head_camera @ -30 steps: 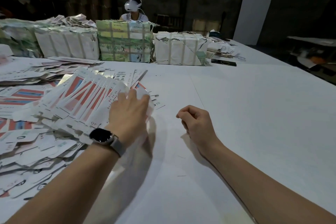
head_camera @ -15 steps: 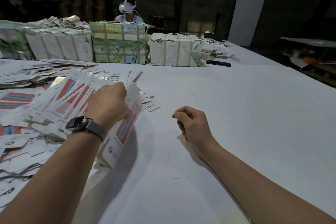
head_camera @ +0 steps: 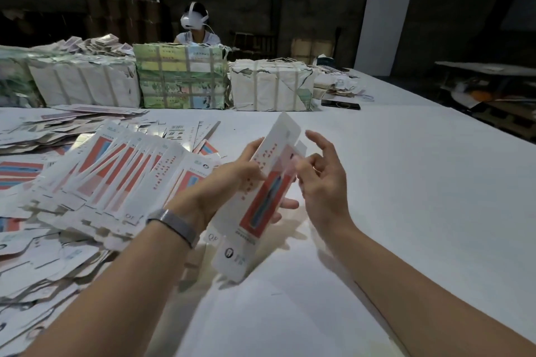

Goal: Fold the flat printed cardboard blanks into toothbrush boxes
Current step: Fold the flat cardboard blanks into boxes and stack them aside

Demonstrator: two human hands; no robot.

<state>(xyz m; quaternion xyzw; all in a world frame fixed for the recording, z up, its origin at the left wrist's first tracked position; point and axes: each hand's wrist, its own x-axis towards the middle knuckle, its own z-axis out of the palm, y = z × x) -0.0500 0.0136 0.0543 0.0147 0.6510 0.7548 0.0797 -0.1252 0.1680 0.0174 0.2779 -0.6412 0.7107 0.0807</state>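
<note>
One cardboard blank [head_camera: 262, 197] held up above the white worktop [head_camera: 406, 197], tilted, long axis running from near lower left to far upper right. Printed side faces the camera: red panel with a blue strip, red dotted text, a round logo near the lower end. Small print unreadable.

Left hand [head_camera: 232, 180]: grips the blank from its left edge, thumb on the printed face, fingertips showing past the right edge underneath. Grey watch band [head_camera: 177, 226] on the left wrist; dial not visible.

Right hand [head_camera: 322, 182]: fingers loosely spread and part-curled, fingertips at the blank's upper right edge. Contact there is blurred; cannot tell if it pinches or only touches.

Fanned stack of flat blanks [head_camera: 121, 180] lies on the worktop left of the hands; too overlapped to count. More loose blanks [head_camera: 40, 264] scattered beyond and below it, cut off by the left frame edge.

Four strapped bundles along the far side: one at far left [head_camera: 11, 78] cut off, one white [head_camera: 84, 84], one green printed [head_camera: 181, 78], one white [head_camera: 272, 87]. One dark phone-like slab [head_camera: 340, 104] to their right.

One seated person [head_camera: 197, 29] behind the bundles, wearing a white headset, body mostly hidden.
</note>
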